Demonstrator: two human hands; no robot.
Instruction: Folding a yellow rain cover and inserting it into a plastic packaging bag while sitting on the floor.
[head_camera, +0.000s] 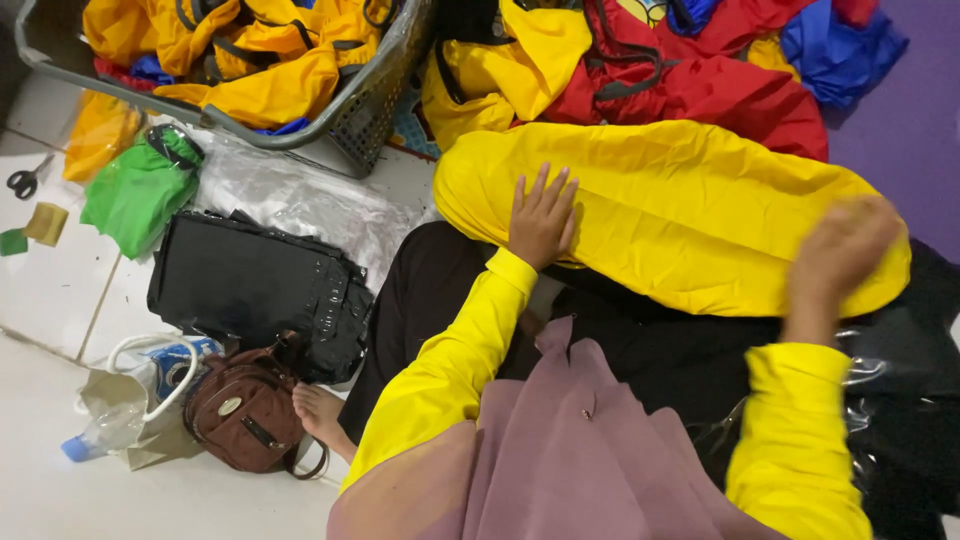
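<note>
Head view looking down onto a lap, with a yellow garment (680, 200) lying across it from the left knee over to the right. Judging the work as about midway: fabric already gathered into one long, rounded, doubled-over shape, yet showing creases and puffing up along its length, not yet reduced to a small flat packet. Judging plenty more as waiting, too: a heap of red, yellow and blue garments (700, 80) lying loose at the far side, and a grey basket (375, 100) at far left brimming with more yellow pieces. Taking the black packets (250, 280) stacked on the floor at left, beside a green packet (135, 195) and a clear plastic sheet (300, 195), as possibly finished ones, though not being able to confirm it.

Left hand (542, 218) lying flat and spread on the left end of the yellow garment, fingers straight and fanned, palm pressing down, grasping nothing. Right hand (840, 255) hovering or brushing at the right end of the same fabric, smeared by motion; not being able to tell whether fingers are curled, pinching the cloth or merely sweeping over it.

Crinkled clear plastic (880, 380) resting near the right forearm. Also lying on the tiles at left: a brown bag (245, 410) near the bare foot, a plastic bottle (100, 430) and scissors (25, 180).
</note>
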